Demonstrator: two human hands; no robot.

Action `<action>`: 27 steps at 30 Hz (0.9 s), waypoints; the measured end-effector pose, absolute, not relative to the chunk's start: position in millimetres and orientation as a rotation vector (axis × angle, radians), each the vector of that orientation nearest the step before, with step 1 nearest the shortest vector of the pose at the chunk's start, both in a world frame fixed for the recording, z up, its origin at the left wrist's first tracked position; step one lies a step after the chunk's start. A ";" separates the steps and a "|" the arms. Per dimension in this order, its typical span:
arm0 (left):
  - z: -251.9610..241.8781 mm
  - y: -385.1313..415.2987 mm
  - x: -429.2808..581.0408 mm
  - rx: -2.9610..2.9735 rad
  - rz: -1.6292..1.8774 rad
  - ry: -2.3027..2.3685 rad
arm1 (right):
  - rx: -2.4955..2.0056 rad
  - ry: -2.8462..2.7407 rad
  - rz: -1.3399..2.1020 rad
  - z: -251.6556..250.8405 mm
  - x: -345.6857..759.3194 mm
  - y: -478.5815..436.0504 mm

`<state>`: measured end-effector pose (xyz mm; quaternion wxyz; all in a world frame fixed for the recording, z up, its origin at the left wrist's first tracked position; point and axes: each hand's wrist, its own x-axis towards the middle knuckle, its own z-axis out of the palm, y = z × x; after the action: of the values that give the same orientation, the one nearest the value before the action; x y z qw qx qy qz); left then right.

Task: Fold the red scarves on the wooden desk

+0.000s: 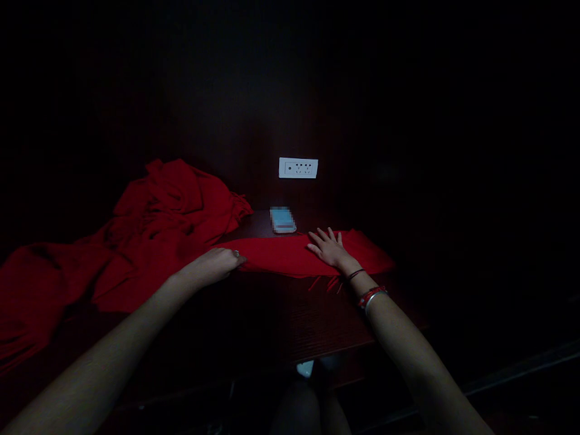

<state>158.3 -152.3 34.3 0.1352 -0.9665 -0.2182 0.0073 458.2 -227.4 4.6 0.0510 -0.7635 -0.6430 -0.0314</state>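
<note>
A red fringed scarf (pixel 281 255) lies folded in a band across a dark wooden table (pixel 290 314). My left hand (pixel 216 266) is curled at the band's left end, fingers closed on the cloth edge. My right hand (pixel 328 246) lies flat on the band's right part with its fingers spread; bracelets sit on that wrist. The fringe hangs just in front of my right wrist.
A big heap of red cloth (pixel 149 235) covers the table's left side. A small blue-and-white object (pixel 283 219) lies by the back wall under a white wall socket (pixel 298 167). The room is very dark. The table's front edge runs near my forearms.
</note>
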 end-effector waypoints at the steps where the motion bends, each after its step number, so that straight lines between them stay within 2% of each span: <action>1: 35.9 -154.3 157.7 -2.769 0.063 -0.637 | -2.372 -1.910 -0.062 3.1 462.7 -226.5; 4: 38.7 -165.2 160.1 -2.691 0.177 -0.675 | -2.420 -1.844 0.037 -1.7 472.2 -224.3; 6: 35.9 -174.0 165.0 -2.650 0.128 -0.698 | -2.379 -1.826 0.031 -2.0 472.8 -224.0; 10: 22.0 -184.4 177.0 -2.606 -0.056 -0.540 | -2.134 -1.911 -0.102 8.1 467.0 -228.5; 14: 13.8 -181.7 180.3 -2.665 -0.020 -0.462 | -1.901 -1.926 -0.224 19.9 477.5 -236.0; 18: 12.9 -174.3 177.6 -2.671 0.011 -0.550 | -2.002 -1.763 -0.259 16.4 509.3 -237.6; 23: 13.6 -175.1 174.1 -2.793 -0.075 -0.562 | -2.138 -1.976 -0.217 10.4 543.4 -228.9; 27: 20.4 -175.5 169.2 -2.951 -0.168 -0.623 | -2.189 -2.160 -0.105 25.9 557.0 -225.4</action>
<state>169.2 -175.5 20.4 0.0606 -0.9751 -0.2060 -0.0555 557.0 -225.4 25.9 0.0323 -0.7110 -0.7017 -0.0342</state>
